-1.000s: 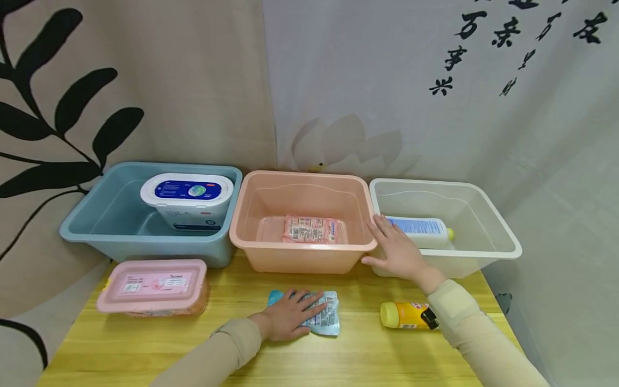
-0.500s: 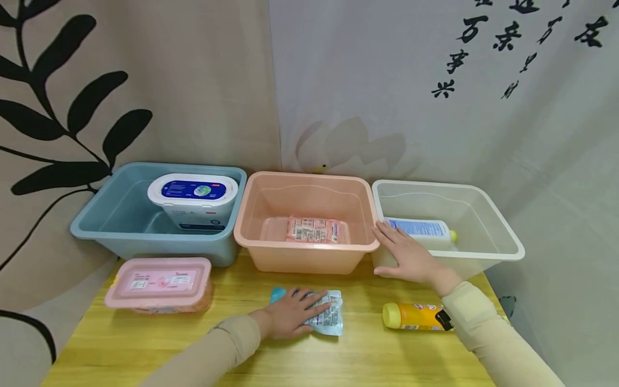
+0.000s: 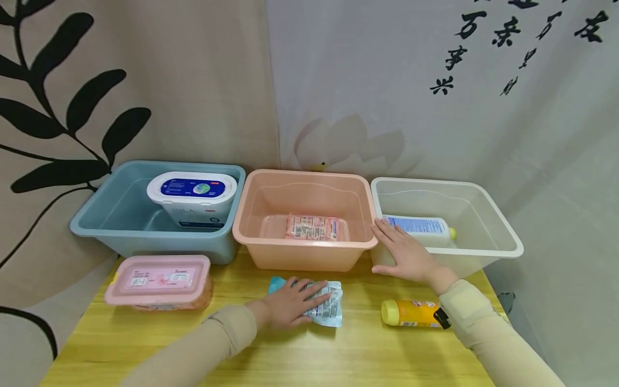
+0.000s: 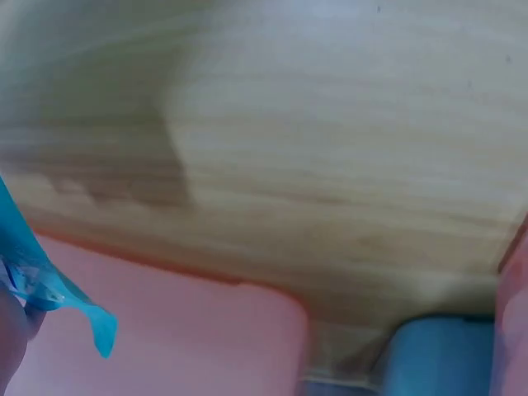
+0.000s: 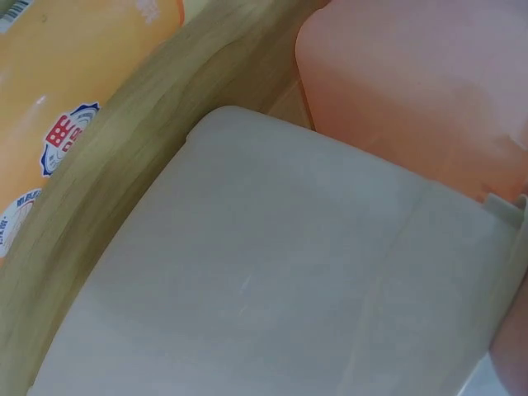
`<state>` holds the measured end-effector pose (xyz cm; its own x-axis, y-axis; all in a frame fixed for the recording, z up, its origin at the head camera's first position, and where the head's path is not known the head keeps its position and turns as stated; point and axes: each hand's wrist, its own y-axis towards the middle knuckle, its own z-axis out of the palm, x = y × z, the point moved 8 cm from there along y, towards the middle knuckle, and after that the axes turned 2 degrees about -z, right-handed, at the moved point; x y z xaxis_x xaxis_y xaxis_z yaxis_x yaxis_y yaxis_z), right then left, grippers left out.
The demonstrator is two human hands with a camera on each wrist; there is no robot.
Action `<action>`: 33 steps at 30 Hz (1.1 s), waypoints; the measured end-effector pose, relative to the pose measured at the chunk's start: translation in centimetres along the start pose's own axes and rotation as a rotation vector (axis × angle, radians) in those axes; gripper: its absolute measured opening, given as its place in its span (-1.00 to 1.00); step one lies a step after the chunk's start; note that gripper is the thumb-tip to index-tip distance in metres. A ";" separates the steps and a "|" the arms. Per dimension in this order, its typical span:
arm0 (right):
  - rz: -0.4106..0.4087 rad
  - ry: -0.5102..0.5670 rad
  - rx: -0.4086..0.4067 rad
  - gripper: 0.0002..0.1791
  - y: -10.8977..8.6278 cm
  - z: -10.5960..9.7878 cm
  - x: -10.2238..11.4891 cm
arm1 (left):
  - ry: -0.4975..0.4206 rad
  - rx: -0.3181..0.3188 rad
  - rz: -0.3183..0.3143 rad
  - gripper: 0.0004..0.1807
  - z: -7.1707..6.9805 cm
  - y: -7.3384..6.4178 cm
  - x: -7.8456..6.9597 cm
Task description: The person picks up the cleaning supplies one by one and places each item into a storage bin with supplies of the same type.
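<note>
1. Fingers of L hand: spread wide across top of pkt; underside hidden, so can't tell if they grip it. R hand: fingers straight, at front L corner of white bin, thumb held apart from them.
2. Table: keep L wrist low & level over it while setting the hold.
3. Bins: blue bin, peach bin & white bin stand in a row along far side. Peach bin is directly behind pkt; if pkt is raised that way, clear front rim w/ margin. Use light R hand pressure only; an unevenly loaded bin may shift.
4. Pink box: in front of blue bin, L of pkt & apart from it. Keep L forearm clear.
5. Yellow bottle: on its side, R of pkt, one end hidden by R cuff. Raise R forearm before moving it sideways; bottle would prob. roll if nudged.
6. Pkt: mid-table, btwn pink box & yellow bottle, under L fingers. Looks soft, so prob. crumples. Set thumb at near edge, fingertips at far edge; squeeze evenly at the thick middle, not the ends.
</note>
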<state>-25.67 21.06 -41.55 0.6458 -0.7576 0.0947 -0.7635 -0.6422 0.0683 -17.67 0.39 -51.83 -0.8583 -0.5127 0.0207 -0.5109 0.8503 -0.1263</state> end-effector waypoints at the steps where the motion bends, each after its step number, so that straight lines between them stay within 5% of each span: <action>1: 0.001 -0.003 0.002 0.07 0.0 0.0 0.0 | 0.003 0.003 0.001 -0.33 -0.2 0.0 0.0; 14: 0.000 0.010 0.001 0.08 0.0 -0.2 0.1 | 0.027 -0.016 0.034 -0.35 -3.2 -0.7 0.6; 33: -0.008 0.003 -0.022 0.08 0.0 -0.2 0.2 | 0.087 -0.030 0.054 -0.35 -5.6 -1.3 0.6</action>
<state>-25.58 20.95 -41.33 0.6518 -0.7521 0.0973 -0.7583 -0.6455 0.0909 -17.80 -0.42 -46.12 -0.8849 -0.4548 0.1003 -0.4638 0.8803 -0.1001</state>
